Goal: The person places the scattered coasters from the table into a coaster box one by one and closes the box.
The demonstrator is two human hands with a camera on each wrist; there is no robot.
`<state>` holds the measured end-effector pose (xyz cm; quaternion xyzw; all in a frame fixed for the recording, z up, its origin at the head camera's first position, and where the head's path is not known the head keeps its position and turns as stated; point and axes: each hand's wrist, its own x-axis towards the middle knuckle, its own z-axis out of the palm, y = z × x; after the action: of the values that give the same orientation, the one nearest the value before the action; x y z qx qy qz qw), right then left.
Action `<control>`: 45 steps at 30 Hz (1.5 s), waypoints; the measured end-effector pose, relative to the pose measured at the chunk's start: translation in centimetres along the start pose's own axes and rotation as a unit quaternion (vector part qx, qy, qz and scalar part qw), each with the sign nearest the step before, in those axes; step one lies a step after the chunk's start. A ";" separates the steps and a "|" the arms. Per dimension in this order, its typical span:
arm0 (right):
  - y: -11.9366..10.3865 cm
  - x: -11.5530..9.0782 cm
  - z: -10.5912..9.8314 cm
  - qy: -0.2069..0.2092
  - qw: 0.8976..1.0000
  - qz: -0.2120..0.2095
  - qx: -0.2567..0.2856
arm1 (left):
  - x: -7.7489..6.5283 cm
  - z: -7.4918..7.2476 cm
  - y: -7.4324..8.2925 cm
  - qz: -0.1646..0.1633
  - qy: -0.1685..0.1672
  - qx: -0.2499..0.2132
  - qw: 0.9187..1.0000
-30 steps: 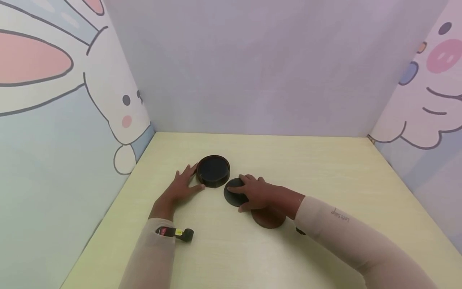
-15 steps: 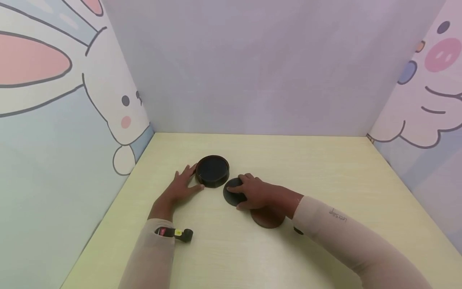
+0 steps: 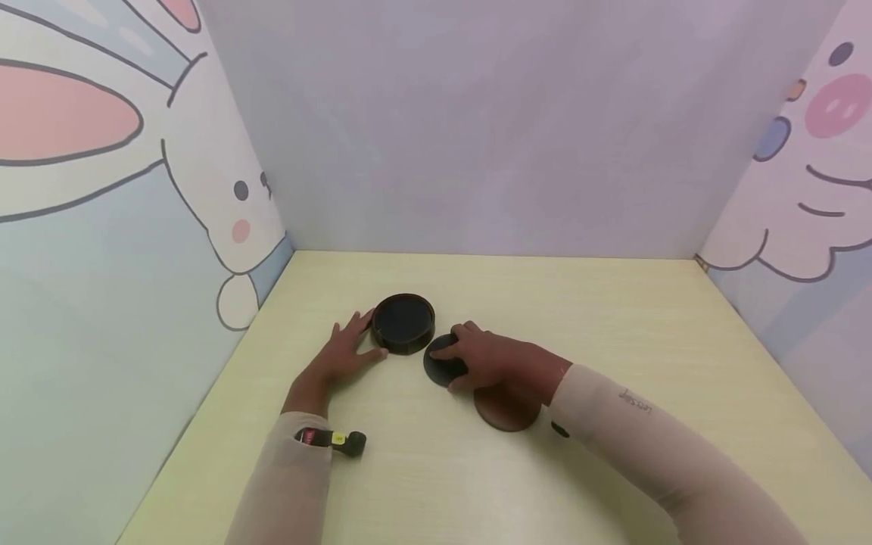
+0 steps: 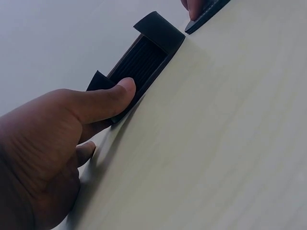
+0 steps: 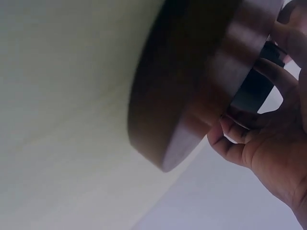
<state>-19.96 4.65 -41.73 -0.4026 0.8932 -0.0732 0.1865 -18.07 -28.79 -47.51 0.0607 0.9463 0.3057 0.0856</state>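
A round dark coaster holder (image 3: 403, 324) sits on the table, its side notch showing coasters stacked inside (image 4: 140, 60) in the left wrist view. My left hand (image 3: 346, 354) holds it from the left, thumb at the notch and fingers round the far side. Just to the right lies a round black coaster (image 3: 441, 369), partly covered by my right hand (image 3: 485, 359). Thumb and fingers of that hand grip its edges, with the index finger on top. A thick, round brown disc (image 5: 177, 96) lies under the right wrist, partly hidden from above (image 3: 507, 411).
The pale wooden table (image 3: 422, 484) is bounded by a plain back wall (image 3: 477, 136) and two side walls with cartoon animals. A wrist camera (image 3: 350, 443) sticks out from the left cuff.
The right hand and forearm have shifted very slightly while the fingers stay on the black coaster. The left hand and the holder have not visibly moved.
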 end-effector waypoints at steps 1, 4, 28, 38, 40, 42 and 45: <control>0.2 0.0 -0.1 0.000 1.000 -0.002 0.007 | 0.0 0.0 0.0 0.002 0.001 -0.001 1.000; 0.6 0.1 -0.6 0.001 0.999 -0.013 0.033 | 0.0 0.0 0.0 0.002 0.002 -0.002 1.000; 0.6 -1.1 -2.4 0.045 0.998 -0.036 0.020 | 0.4 0.1 -0.1 -0.007 0.002 0.001 1.000; -0.1 -1.2 -3.1 0.061 0.997 -0.042 0.020 | 0.3 0.2 0.0 -0.012 -0.004 -0.004 1.000; -0.4 -1.1 -3.4 0.072 0.997 -0.036 0.016 | 0.4 0.2 0.0 -0.013 -0.005 -0.002 1.000; -0.7 -0.9 -3.6 0.088 0.996 -0.025 0.008 | 0.5 0.3 -0.1 -0.014 -0.006 0.002 1.000; -1.3 -0.6 -3.9 0.117 0.993 0.004 0.002 | 0.5 0.3 -0.1 -0.015 -0.007 0.005 1.000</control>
<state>-20.20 4.16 -37.62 -0.3871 0.9104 -0.1207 0.0824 -18.53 -28.61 -47.82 0.0486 0.9482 0.2988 0.0962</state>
